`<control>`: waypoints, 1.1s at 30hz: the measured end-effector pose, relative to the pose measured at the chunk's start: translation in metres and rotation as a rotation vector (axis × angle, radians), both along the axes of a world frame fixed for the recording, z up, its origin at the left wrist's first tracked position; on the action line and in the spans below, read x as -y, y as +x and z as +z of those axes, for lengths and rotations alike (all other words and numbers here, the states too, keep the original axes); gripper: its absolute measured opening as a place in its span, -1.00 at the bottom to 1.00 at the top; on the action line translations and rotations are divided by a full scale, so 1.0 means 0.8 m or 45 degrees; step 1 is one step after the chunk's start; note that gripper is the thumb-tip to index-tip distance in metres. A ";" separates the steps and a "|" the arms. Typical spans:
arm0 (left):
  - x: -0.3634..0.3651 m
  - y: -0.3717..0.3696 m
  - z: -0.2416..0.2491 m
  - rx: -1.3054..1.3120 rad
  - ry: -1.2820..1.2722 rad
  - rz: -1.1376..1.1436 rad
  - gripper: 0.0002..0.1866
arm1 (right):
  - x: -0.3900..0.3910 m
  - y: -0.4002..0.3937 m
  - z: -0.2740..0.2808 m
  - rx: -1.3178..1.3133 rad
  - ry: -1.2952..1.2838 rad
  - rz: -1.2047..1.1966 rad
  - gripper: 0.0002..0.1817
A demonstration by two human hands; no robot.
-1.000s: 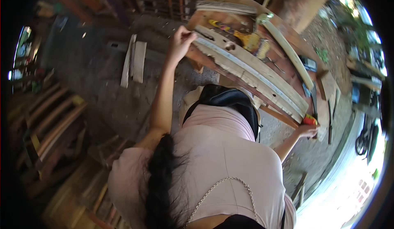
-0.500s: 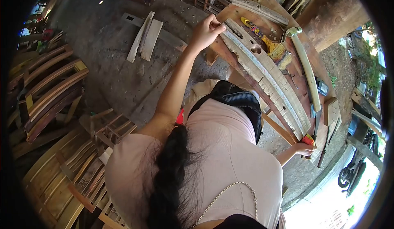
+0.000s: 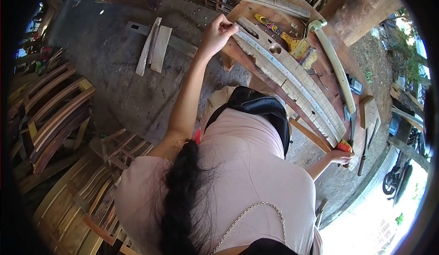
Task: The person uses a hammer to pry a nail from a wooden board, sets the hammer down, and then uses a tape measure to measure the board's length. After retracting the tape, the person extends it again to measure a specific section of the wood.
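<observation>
A tape measure's pale blade stretches along a rough, weathered plank with holes and a ragged edge. At the plank's far end, my left hand is closed in a pinch on the tip of the blade. My right hand grips the red and yellow tape measure case at the near end. The plank lies on a brown wooden work table. Beyond it are a wide paintbrush with a yellow handle and a hammer-like tool with a long pale handle.
A weathered wood piece lies at the table's far end. A small wood block and a dark rod-like tool sit near the right edge. Loose boards rest on the floor; curved wooden frames stand at left.
The view has shifted slightly, so the table and plank appear a little further left. Both hands keep their holds on the tape measure, which stays stretched along the plank.
</observation>
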State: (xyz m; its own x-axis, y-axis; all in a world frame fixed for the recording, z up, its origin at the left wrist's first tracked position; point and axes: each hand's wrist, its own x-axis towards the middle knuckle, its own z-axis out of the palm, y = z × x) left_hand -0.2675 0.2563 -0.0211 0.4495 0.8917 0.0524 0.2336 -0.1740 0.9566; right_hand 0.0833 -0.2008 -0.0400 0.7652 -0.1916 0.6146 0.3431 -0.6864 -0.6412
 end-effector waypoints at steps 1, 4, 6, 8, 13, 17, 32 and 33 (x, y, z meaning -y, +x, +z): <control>0.000 0.000 0.000 0.008 -0.007 0.000 -0.81 | 0.000 0.000 0.000 0.001 -0.003 -0.007 -0.40; 0.000 0.000 0.001 -0.009 -0.002 0.004 -0.80 | -0.003 0.000 0.001 -0.004 0.041 -0.007 -0.43; 0.002 0.001 0.003 -0.005 -0.026 0.012 -0.81 | 0.000 0.000 -0.001 0.005 0.021 -0.009 -0.41; 0.001 0.000 0.002 0.008 -0.016 0.001 -0.82 | 0.000 -0.001 -0.001 0.029 0.026 0.023 -0.40; 0.002 -0.001 0.003 0.016 0.009 -0.001 -0.84 | -0.007 -0.007 0.004 0.002 0.075 0.013 -0.41; 0.002 0.000 0.007 -0.004 -0.047 -0.005 -0.84 | -0.005 -0.004 0.004 0.011 0.038 0.014 -0.42; 0.000 -0.002 0.005 0.000 -0.032 -0.013 -0.84 | -0.010 -0.011 0.007 -0.063 0.083 -0.044 -0.39; 0.000 -0.002 0.005 0.020 -0.033 -0.017 -0.84 | -0.010 -0.010 0.007 -0.064 0.101 -0.022 -0.39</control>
State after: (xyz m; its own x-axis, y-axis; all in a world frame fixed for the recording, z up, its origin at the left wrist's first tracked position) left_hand -0.2691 0.2564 -0.0173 0.4610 0.8867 0.0361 0.2165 -0.1518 0.9644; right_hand 0.0750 -0.1927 -0.0344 0.7910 -0.2513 0.5578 0.2978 -0.6382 -0.7099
